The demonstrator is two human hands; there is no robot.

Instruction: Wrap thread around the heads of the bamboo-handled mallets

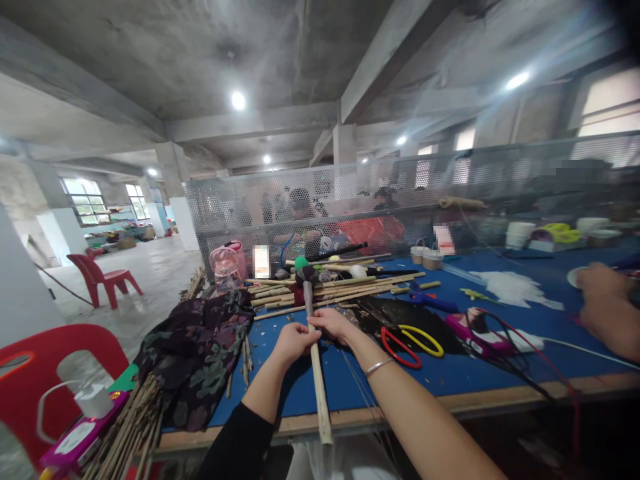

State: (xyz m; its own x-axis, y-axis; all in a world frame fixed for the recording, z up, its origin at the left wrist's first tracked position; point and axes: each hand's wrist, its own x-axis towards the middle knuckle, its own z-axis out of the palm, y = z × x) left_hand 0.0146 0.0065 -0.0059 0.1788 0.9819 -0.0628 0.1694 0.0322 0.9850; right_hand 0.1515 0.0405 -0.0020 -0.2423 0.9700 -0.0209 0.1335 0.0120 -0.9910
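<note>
A pale stick (320, 393) that looks like bamboo runs away from me, its near end sticking out past the table edge. My left hand (294, 342) pinches it about midway along. Just beyond, my right hand (330, 324) has its fingers closed on the same stick. Grey wrapping (308, 297) covers its far part, which reaches toward a green ball-like piece (301, 263). Thin strands hang below my right hand. Red-and-yellow-handled scissors (413, 347) lie right of my right wrist.
Several bamboo sticks (360, 288) lie across the blue table (360, 393). A dark patterned cloth (200, 367) and a stick bundle (125, 427) are at left, near a red chair (95, 340). At right are a magenta power strip (483, 343), cords, and another person's hand (607, 287).
</note>
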